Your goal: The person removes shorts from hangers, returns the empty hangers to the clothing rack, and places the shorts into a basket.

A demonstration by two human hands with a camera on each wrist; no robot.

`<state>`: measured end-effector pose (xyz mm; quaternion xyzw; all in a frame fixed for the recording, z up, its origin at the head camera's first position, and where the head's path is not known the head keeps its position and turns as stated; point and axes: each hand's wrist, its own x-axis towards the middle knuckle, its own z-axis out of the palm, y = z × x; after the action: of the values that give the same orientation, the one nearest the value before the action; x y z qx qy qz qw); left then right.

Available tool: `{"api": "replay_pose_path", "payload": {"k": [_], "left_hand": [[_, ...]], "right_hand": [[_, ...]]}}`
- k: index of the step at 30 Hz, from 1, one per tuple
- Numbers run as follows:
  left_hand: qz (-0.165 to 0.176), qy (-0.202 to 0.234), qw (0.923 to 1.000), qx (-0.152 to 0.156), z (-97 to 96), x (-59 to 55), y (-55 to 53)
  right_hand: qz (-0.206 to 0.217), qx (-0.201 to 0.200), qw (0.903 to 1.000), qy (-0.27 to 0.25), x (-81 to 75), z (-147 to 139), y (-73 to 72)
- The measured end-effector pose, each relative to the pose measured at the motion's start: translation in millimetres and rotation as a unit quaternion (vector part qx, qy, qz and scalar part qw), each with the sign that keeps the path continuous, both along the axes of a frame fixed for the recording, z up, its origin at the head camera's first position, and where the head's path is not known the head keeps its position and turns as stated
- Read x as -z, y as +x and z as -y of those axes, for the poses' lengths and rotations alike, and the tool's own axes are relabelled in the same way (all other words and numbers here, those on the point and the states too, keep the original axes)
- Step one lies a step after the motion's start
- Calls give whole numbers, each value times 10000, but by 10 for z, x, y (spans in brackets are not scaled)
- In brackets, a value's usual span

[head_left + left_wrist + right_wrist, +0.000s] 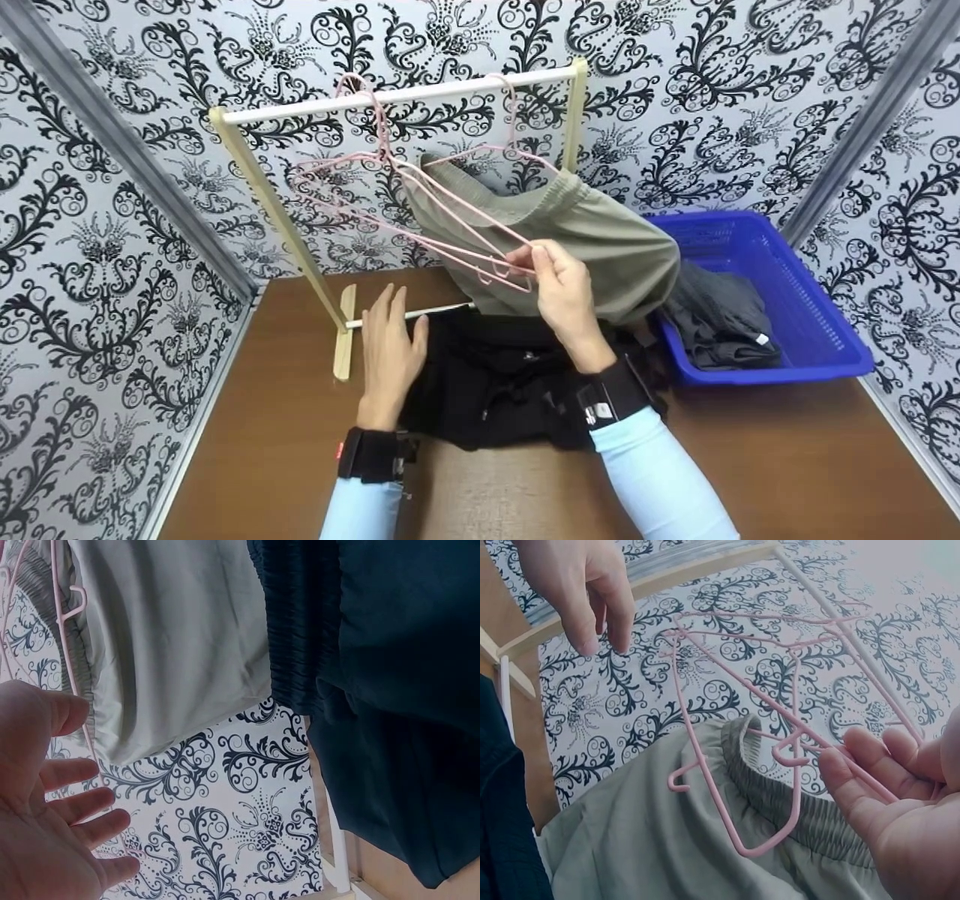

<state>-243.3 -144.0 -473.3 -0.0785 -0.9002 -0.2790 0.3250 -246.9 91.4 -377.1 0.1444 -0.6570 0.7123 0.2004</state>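
Right hand [566, 296] pinches the near end of the pink hangers [383, 154], hooked on the rail [435, 91]; one or both gripped, can't tell. Left hand [390, 349] free, fingers extended, near the black garment [480, 397] on the surface [285, 420]. Green-grey garment [600, 240] hangs alongside. Step looks like picking out a hanger; next probably calls for unhooking it.

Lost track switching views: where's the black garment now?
In the head view, the black garment lies on the table, just below the hanging olive garment and left of the blue basket.
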Motion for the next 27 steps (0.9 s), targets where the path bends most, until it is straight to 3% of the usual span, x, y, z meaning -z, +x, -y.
{"api": "replay_pose_path", "payload": {"k": [22,27], "left_hand": [[61,32,10000,42,12,25,-10],[141,57,9999,57,-2,8,-10]], "right_hand": [[42,178,9984,539,76,70,-48],[207,-118,9991,351,61,54,-44]]}}
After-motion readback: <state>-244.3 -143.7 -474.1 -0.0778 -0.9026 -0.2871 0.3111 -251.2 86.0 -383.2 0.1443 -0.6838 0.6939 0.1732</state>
